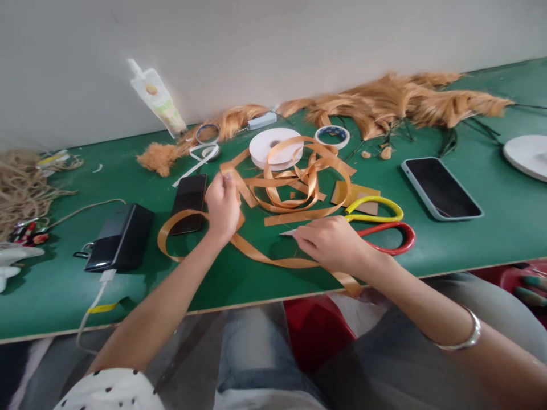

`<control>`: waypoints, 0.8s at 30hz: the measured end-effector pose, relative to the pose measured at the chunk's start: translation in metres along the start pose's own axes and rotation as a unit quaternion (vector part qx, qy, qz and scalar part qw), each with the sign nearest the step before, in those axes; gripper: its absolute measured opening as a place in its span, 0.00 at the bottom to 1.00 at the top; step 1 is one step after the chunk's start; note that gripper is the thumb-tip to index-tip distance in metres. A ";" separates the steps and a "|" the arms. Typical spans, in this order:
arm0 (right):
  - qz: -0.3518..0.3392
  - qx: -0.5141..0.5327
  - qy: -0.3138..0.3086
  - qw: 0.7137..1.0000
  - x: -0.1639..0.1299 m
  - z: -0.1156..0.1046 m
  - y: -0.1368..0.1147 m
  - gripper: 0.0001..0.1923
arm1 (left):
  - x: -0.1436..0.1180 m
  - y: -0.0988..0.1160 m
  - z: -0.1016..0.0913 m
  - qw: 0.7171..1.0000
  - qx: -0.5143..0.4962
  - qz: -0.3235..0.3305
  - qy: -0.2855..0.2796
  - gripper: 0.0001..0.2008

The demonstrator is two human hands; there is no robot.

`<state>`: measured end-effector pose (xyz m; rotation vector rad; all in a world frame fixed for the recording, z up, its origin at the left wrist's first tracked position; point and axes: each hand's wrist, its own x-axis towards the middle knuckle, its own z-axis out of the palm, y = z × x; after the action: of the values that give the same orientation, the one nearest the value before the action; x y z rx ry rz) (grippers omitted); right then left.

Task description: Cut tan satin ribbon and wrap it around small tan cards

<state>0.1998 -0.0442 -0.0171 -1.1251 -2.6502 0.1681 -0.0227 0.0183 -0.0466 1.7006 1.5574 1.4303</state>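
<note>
My left hand [223, 208] is closed in a pinch on an orange satin ribbon [273, 262]. From there the ribbon loops to the left and runs along the front of the table beneath my right hand. My right hand [329, 242] is closed around the blades of a pair of scissors [376, 218] with one yellow and one red handle. A pointed tip shows left of the fingers, and the handles stick out to the right. Between and beyond my hands lie tangled ribbon loops and a flat cut ribbon piece [294, 217]. A white ribbon spool [260, 149] lies behind them.
On the green table [239, 285] are a dark phone [190, 196], a light-cased phone [442, 189], a black power bank [119, 238] with a cable and a tape roll [332, 136]. Orange fibre bundles [384, 102] line the wall; twine [25, 182] is heaped at left.
</note>
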 end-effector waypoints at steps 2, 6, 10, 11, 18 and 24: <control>0.046 -0.042 0.004 0.998 0.000 -0.004 0.005 0.15 | 0.000 -0.001 0.001 0.999 -0.015 -0.010 0.045 0.22; 0.213 -0.090 0.079 0.970 0.000 -0.013 0.024 0.15 | 0.001 -0.002 0.001 0.997 -0.029 -0.014 0.066 0.23; 0.300 0.108 0.222 0.921 0.004 -0.020 0.042 0.19 | 0.002 -0.001 -0.001 0.996 -0.054 -0.028 0.068 0.23; 0.298 0.203 0.251 0.898 0.005 -0.021 0.045 0.19 | 0.002 0.000 -0.001 0.995 -0.061 -0.033 0.068 0.22; 0.256 0.609 0.229 0.715 0.009 -0.033 0.051 0.14 | 0.002 0.008 0.000 0.990 -0.105 -0.067 0.073 0.22; 0.182 0.203 0.064 0.960 0.000 -0.031 0.043 0.07 | 0.008 0.008 -0.004 0.982 -0.136 -0.074 0.103 0.21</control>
<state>0.2381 -0.0143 0.0035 -1.4033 -2.1361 0.6517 -0.0242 0.0221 -0.0356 1.2873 1.4745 1.6968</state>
